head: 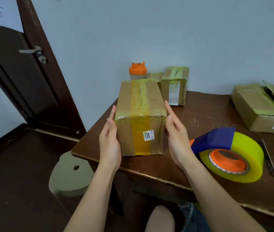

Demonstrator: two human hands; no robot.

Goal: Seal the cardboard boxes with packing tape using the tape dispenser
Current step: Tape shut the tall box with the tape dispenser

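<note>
From my head view the light is soft, even and a little dim, with a cool cast on the far wall (149, 30) and only faint shadows under the things on the table (183, 164). The tape on the near box (141, 118) shows small glints, and the yellow tape roll (243, 158) glows bright. Wide-angle distortion bends the door (15, 72) at the left edge, and the corners look slightly soft.

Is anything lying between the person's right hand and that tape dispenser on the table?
Nothing visible does. The right hand rests flat against the side of the cardboard box, and the tape dispenser lies just to its right on the table, with only bare tabletop between them. The left hand presses the box's other side.
</note>
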